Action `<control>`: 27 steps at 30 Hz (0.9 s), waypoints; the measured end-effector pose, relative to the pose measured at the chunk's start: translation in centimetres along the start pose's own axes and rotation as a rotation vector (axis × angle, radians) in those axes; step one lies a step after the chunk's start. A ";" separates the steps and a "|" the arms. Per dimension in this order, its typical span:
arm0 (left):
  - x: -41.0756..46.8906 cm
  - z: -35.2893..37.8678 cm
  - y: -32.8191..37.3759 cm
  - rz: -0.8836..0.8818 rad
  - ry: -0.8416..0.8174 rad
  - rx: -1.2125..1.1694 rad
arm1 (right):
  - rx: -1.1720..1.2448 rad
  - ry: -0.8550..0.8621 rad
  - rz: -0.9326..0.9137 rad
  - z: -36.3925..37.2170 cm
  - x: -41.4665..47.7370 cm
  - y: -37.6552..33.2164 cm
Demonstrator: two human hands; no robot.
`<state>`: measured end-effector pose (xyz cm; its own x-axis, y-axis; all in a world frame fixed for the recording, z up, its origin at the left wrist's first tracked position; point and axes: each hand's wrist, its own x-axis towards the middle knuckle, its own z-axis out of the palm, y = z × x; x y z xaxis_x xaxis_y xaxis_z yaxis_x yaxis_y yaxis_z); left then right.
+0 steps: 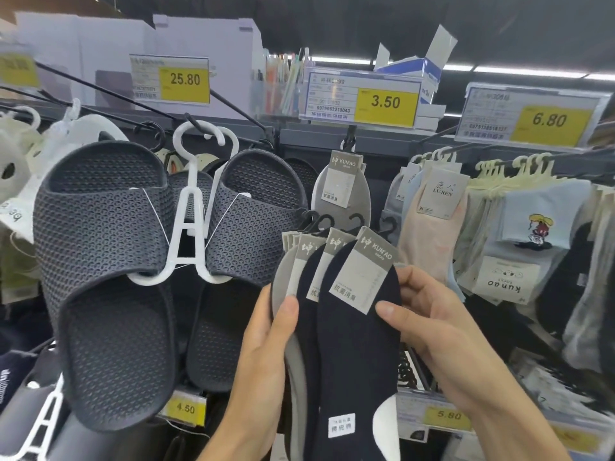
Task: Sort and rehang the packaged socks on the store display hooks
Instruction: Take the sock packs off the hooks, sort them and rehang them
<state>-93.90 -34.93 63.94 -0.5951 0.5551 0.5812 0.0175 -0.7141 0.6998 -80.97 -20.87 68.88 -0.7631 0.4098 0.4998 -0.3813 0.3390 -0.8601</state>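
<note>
I hold a fanned stack of several packaged no-show socks with grey KUN'AO cards and black plastic hooks, below the middle of the view. The front dark navy pack (pixel 359 344) lies on top, with grey packs (pixel 283 287) behind it on the left. My left hand (pixel 266 354) grips the stack's left edge, thumb on the front. My right hand (pixel 429 331) pinches the front pack's right edge, thumb beside its card. One grey KUN'AO pack (pixel 342 191) hangs on the display hook (pixel 349 139) under the 3.50 price tag (pixel 362 100).
Dark mesh slippers (pixel 106 261) on white hangers (pixel 189 207) hang close on the left. Pastel LUREN socks (pixel 432 221) and light blue cartoon socks (pixel 539 217) fill hooks on the right under the 6.80 tag (pixel 532 118). Lower shelf tags read 4.50 and 5.80.
</note>
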 end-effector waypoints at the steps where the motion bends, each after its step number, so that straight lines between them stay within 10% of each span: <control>1: 0.0 -0.1 -0.1 0.013 0.021 0.012 | 0.031 0.018 -0.012 -0.1 0.2 -0.2; 10: -0.3 -1.3 -0.1 0.001 0.150 0.082 | 0.147 0.409 -0.179 -3.7 4.4 -3.3; 27: -0.1 -1.7 -0.3 -0.039 0.137 0.131 | -0.152 0.393 -0.321 -0.3 10.9 -3.2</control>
<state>-95.25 -35.48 62.96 -0.7012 0.5112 0.4969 0.0913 -0.6269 0.7737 -87.90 -17.29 77.14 -0.3562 0.5418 0.7613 -0.4617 0.6062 -0.6475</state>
